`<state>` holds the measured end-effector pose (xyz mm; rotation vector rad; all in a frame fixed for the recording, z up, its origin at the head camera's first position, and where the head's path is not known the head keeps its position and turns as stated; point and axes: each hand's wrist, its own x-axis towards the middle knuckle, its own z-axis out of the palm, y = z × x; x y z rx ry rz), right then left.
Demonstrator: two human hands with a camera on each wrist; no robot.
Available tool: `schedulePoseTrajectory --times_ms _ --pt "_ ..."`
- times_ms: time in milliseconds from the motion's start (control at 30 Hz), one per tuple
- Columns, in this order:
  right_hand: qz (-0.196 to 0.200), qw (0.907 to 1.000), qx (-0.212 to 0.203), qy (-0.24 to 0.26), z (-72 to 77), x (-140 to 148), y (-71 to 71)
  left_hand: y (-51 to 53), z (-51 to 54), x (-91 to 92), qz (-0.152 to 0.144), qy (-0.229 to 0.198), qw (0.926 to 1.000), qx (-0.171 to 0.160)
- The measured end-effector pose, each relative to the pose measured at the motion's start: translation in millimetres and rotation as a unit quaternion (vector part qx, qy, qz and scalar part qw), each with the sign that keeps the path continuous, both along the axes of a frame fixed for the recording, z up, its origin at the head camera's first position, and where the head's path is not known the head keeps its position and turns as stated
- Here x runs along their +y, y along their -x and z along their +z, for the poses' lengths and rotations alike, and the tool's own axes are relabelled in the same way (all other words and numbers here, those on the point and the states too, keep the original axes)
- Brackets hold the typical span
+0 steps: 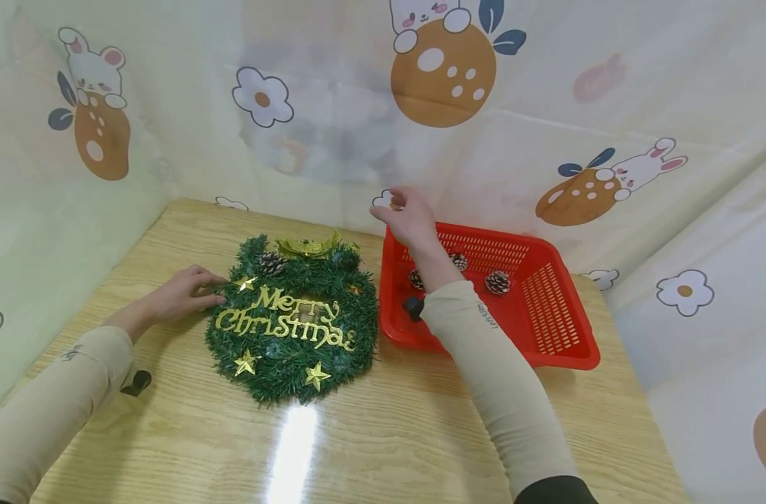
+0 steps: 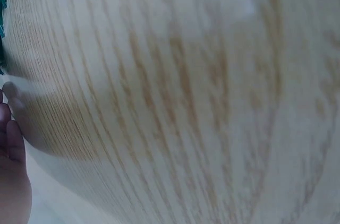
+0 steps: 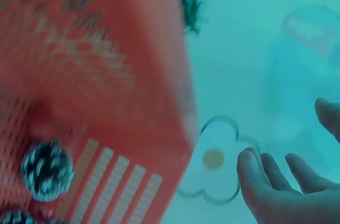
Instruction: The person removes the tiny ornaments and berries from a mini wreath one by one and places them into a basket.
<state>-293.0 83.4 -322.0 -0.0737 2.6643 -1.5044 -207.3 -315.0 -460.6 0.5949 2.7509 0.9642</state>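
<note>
A green Christmas wreath [image 1: 282,378] lies flat on the wooden table, with gold "Merry Christmas" lettering [image 1: 288,322], gold stars [image 1: 316,376], a gold bow [image 1: 307,248] and a pinecone [image 1: 272,264] at its upper left. My left hand [image 1: 184,294] is at the wreath's left edge, fingertips against or very near the greenery; the exact contact is hidden. Over the back left corner of a red plastic basket [image 1: 553,308], my right hand [image 1: 411,218] is raised with thumb and fingers apart and nothing between them. Pinecones [image 1: 498,282] lie inside the basket.
Behind the table hangs a pale curtain [image 1: 332,140] printed with rabbits and flowers; it also runs along both sides. The basket stands right beside the wreath on the table [image 1: 370,448]. A small black device [image 1: 137,383] is at the left wrist.
</note>
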Motion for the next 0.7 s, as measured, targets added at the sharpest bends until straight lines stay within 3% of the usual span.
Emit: schedulePoseTrajectory --times_ms 267,467,700 --pt "0.052 0.9986 0.004 -0.008 -5.4 -37.8 -8.6 0.6 -0.6 0.5 -0.002 0.005 1.0000 0.005" --pt "0.074 0.9971 0.011 -0.012 -17.7 -61.6 -16.3 1.2 -2.6 -0.9 -0.004 0.005 0.9999 0.013" --pt "0.084 0.9964 -0.008 -0.005 -34.3 -80.3 -19.5 2.1 -4.9 -0.7 -0.003 0.004 0.9999 0.015"
